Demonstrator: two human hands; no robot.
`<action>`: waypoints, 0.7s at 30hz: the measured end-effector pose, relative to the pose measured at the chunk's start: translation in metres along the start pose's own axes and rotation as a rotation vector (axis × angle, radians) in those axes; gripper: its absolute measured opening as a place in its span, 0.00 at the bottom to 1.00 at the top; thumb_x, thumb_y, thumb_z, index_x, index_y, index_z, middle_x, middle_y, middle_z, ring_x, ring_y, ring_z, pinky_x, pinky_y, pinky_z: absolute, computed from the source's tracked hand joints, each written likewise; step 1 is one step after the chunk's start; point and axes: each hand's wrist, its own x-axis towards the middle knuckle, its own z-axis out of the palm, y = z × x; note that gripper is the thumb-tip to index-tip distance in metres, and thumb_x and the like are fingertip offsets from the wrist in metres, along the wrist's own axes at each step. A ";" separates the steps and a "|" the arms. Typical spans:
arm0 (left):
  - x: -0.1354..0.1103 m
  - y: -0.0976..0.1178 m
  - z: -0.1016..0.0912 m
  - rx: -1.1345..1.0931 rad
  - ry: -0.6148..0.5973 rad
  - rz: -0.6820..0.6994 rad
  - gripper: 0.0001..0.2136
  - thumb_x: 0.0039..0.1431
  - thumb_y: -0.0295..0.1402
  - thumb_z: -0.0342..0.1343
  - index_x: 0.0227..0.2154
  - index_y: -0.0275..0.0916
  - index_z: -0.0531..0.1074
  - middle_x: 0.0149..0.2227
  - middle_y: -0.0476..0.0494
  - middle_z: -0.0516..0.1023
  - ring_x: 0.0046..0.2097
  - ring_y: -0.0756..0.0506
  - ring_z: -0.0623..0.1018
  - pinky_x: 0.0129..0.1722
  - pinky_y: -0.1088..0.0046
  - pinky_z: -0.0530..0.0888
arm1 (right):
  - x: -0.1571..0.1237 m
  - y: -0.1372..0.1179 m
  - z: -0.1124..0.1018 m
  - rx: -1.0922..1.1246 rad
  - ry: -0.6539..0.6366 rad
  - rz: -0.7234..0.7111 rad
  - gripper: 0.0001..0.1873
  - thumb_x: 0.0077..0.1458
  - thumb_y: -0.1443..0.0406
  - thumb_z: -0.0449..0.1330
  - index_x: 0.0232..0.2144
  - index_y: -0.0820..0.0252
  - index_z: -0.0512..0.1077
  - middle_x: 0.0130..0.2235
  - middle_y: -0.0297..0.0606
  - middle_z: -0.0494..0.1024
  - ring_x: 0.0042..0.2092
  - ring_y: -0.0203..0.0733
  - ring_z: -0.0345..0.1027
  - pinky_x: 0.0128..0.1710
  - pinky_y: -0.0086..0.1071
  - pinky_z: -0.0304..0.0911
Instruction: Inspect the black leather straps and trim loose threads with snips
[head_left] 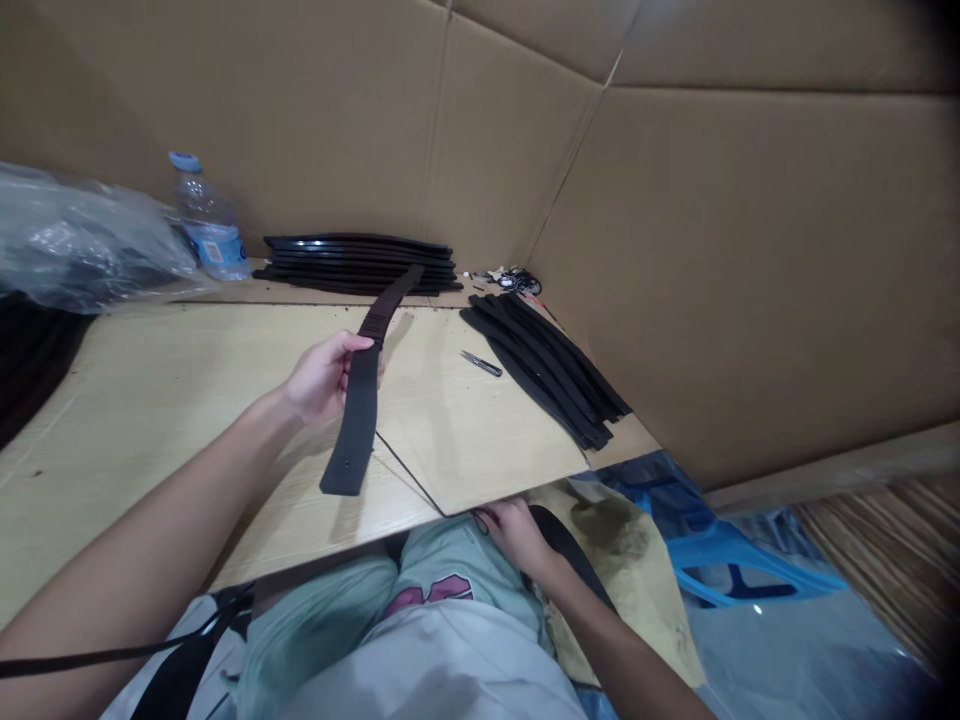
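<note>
My left hand grips a long, curved black strip by its middle, thumb on top, holding it up over the table. Several turns of dark cord wrap around the strip just above my thumb. A thin black cord runs from the strip down to the table's front edge. There my right hand, low by my lap, has its fingers closed on the cord's other end. Small thread snips lie on the table to the right of the strip.
Several black strips lie in a pile at the right, and a stack of others stands at the back. A water bottle and clear plastic bag are at the left. Cord scraps lie in the corner by the cardboard wall.
</note>
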 end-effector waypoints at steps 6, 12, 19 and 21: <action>-0.009 0.016 -0.002 -0.040 -0.055 0.018 0.09 0.53 0.34 0.37 0.22 0.36 0.49 0.16 0.54 0.53 0.18 0.62 0.61 0.21 0.89 0.53 | -0.004 0.011 0.006 0.037 0.056 0.029 0.10 0.53 0.66 0.55 0.32 0.60 0.77 0.34 0.41 0.79 0.38 0.46 0.73 0.41 0.35 0.65; -0.004 0.022 -0.009 -0.104 -0.055 0.040 0.07 0.48 0.34 0.43 0.22 0.38 0.50 0.14 0.54 0.53 0.15 0.56 0.58 0.14 0.80 0.52 | -0.007 0.018 0.013 0.076 0.088 0.042 0.08 0.52 0.64 0.57 0.28 0.59 0.76 0.32 0.39 0.79 0.34 0.44 0.73 0.37 0.34 0.66; -0.003 0.022 -0.007 -0.126 0.006 0.045 0.07 0.50 0.33 0.39 0.21 0.38 0.50 0.14 0.53 0.55 0.16 0.56 0.58 0.15 0.80 0.55 | -0.014 0.012 0.009 0.190 0.001 0.004 0.08 0.54 0.63 0.56 0.32 0.60 0.73 0.30 0.37 0.78 0.30 0.37 0.71 0.30 0.27 0.64; 0.000 0.021 -0.010 -0.117 0.028 0.048 0.07 0.50 0.34 0.40 0.21 0.37 0.52 0.15 0.53 0.56 0.16 0.56 0.59 0.16 0.80 0.55 | -0.013 0.004 0.007 0.208 -0.031 -0.015 0.08 0.54 0.63 0.57 0.32 0.59 0.74 0.30 0.36 0.77 0.31 0.36 0.70 0.32 0.27 0.63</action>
